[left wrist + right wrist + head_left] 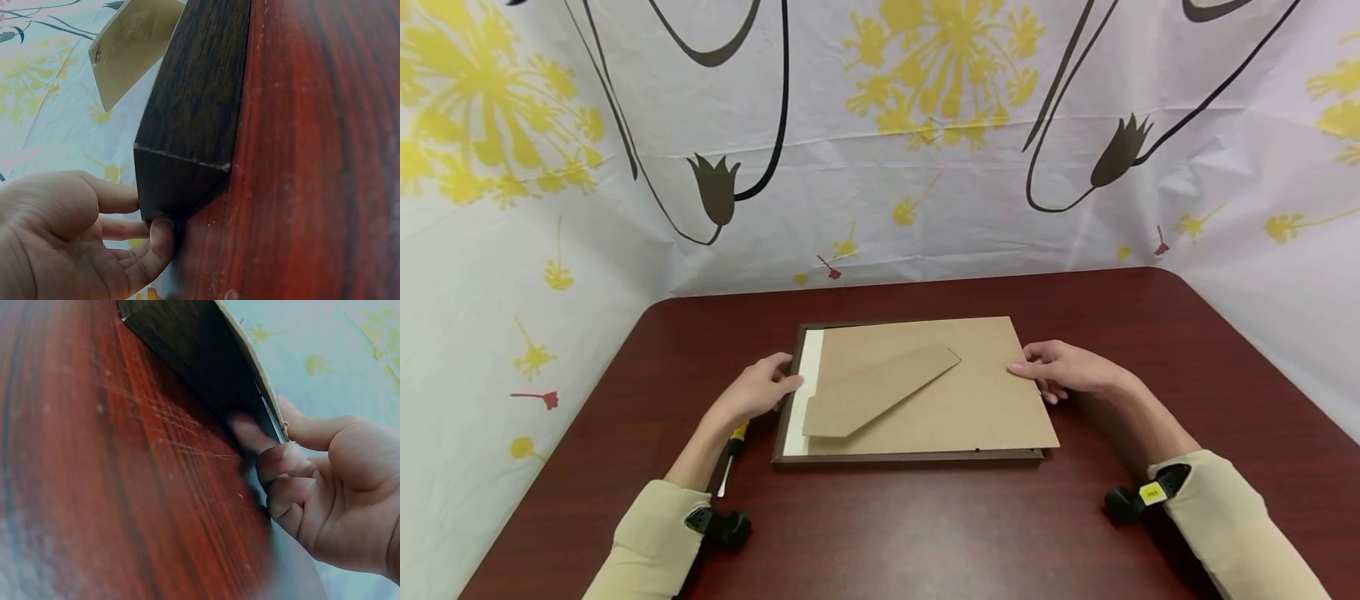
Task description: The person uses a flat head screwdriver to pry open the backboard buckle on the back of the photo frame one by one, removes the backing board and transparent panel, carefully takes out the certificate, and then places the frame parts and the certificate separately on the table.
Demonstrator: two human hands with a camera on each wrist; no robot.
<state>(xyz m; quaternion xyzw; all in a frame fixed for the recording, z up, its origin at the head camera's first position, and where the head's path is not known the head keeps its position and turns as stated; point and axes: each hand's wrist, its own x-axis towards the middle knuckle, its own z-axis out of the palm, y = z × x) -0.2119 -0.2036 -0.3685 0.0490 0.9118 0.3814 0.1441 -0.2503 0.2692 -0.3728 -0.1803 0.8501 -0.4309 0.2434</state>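
Observation:
A dark wooden picture frame (910,458) lies on the table with its back up. Over it sits a brown backing board (992,408), shifted right so that its right edge overhangs the frame. The board's easel leg (880,387) stands slightly raised. Along the left side a strip of white sheet (809,358) shows. My left hand (758,387) holds the frame's left side, thumb on top; in the left wrist view its fingers bend round the frame's end (181,175). My right hand (1067,367) pinches the board's right edge between thumb and fingers, also seen from below in the right wrist view.
A screwdriver (732,454) with a yellow and black handle lies left of the frame, beside my left wrist. The reddish-brown table (925,533) meets a white patterned sheet (865,208) at the back and sides.

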